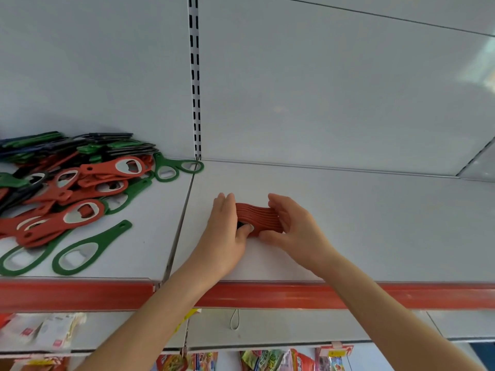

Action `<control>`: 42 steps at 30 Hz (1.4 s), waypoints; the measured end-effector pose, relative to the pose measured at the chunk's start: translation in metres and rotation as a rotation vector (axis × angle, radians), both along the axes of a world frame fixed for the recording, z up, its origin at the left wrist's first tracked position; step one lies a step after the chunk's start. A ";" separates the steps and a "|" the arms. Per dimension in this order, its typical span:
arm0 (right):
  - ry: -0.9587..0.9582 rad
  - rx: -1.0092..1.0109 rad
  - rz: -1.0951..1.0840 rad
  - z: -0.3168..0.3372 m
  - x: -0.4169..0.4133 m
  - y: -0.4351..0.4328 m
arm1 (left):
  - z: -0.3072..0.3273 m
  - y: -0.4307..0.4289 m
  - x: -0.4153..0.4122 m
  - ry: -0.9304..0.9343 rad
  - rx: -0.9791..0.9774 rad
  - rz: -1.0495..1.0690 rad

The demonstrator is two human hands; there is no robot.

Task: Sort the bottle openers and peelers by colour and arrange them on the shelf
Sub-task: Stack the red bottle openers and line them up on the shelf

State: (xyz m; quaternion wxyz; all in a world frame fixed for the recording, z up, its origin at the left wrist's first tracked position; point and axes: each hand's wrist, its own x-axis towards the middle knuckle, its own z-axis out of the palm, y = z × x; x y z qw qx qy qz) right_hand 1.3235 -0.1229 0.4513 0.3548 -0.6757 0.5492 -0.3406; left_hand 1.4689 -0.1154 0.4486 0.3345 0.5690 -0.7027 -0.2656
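A stack of several red bottle openers [257,216] stands on edge on the white shelf [361,223], held between both hands. My left hand [223,236] grips its left end, thumb pressed on the front. My right hand [294,228] curls round its right end. On the left shelf section lies a mixed heap of red openers [80,188], green openers [88,249] and dark blue and black pieces [53,148], possibly peelers.
A red price rail [267,294] runs along the shelf's front edge. A slotted upright [195,84] divides the white back panel. Below hang snack packets [267,360] and white packages [40,330]. The shelf right of my hands is bare white surface.
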 end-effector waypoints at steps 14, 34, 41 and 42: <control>0.148 0.036 0.075 0.009 -0.018 -0.006 | 0.012 -0.006 0.034 -0.123 -0.092 -0.110; 0.596 -0.337 -0.185 0.043 -0.150 -0.001 | 0.063 -0.078 -0.107 0.415 0.459 -0.344; 0.634 -0.265 -0.228 0.038 -0.280 -0.009 | 0.050 -0.097 -0.239 0.420 0.476 -0.386; 0.628 -0.244 -0.232 0.039 -0.297 -0.011 | 0.048 -0.098 -0.257 0.427 0.466 -0.379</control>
